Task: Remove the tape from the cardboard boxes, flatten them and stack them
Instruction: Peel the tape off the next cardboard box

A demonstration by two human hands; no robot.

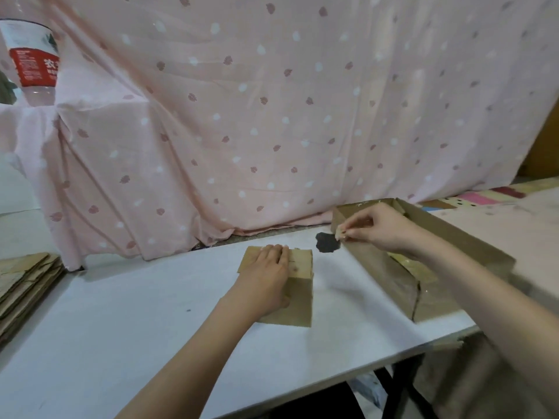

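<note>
A small brown cardboard box lies on the white table near the middle. My left hand rests flat on its top with the fingers straight. My right hand is further right, over the near corner of a large open cardboard box. Its thumb and fingers pinch a small crumpled piece of tape. Shiny clear tape still shows on the large box's near end.
A stack of flattened cardboard lies at the table's left edge. A pink spotted cloth hangs behind the table. A plastic bottle stands at the far left. A dark patch marks the tabletop.
</note>
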